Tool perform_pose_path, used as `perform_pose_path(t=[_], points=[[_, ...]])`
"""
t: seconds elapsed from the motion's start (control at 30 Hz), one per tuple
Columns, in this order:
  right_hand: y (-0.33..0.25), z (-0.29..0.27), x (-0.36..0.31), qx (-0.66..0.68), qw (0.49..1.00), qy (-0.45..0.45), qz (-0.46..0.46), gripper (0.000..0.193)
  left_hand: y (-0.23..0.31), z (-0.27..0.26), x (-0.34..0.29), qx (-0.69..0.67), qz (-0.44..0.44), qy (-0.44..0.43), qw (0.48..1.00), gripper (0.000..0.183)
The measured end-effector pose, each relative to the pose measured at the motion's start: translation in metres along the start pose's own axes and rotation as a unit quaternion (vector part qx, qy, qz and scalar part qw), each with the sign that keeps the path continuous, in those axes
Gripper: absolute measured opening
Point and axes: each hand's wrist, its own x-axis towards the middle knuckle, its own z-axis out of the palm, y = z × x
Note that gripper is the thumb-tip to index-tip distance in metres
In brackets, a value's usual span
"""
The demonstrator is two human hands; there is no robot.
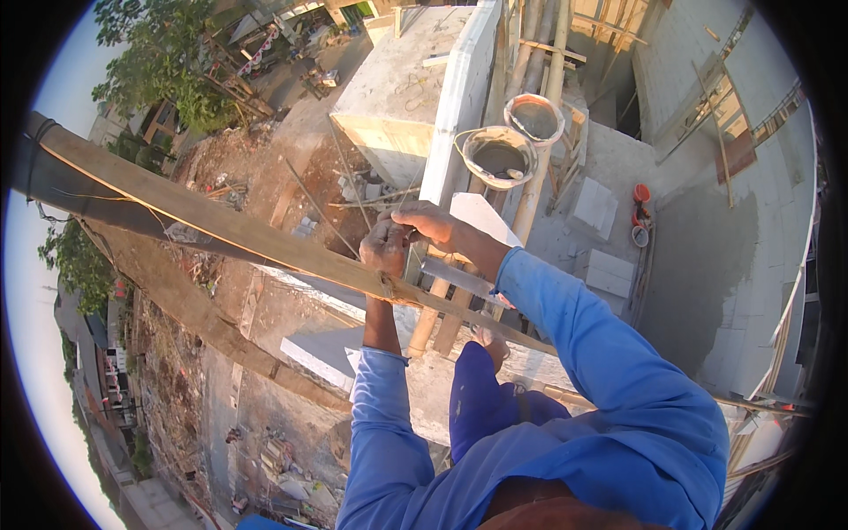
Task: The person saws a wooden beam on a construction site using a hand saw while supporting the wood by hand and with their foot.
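Observation:
Beyond a long wooden plank (265,246), my hands meet over the drop beside a white block wall (446,132). My left hand (384,247) is closed in a fist, its forearm passing under the plank. Against it, my right hand (431,223) has its fingers bent together, reaching over from the right. Whatever lies between the fingers is hidden or too thin to name. Below my right wrist is a grey bar (459,278). One bare foot (491,344) of mine rests by the bamboo poles and boards.
Two buckets stand ahead on bamboo poles (556,71); the nearer bucket (499,159) holds grey mortar, the farther bucket (534,117) shows a reddish rim. At right, white blocks (594,208) and red containers (641,194) sit lower down. Rubble ground (221,177) lies far below at left.

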Motion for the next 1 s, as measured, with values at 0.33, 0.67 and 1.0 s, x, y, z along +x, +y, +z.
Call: perform_pose_path(t=[0.33, 0.67, 1.0], points=[[-0.017, -0.019, -0.011, -0.196, 0.971, 0.085, -0.102, 0.028, 0.013, -0.004, -0.007, 0.007, -0.087, -0.048, 0.995, 0.022], [-0.04, -0.067, -0.051, -0.19, 0.96, 0.089, -0.184, 0.013, 0.082, -0.09, -0.069, -0.105, -0.033, 0.251, 0.962, 0.021], [-0.043, -0.076, -0.087, -0.313, 0.926, 0.09, -0.192, 0.013, 0.086, -0.114, -0.113, -0.084, -0.04, 0.293, 0.952, 0.02]])
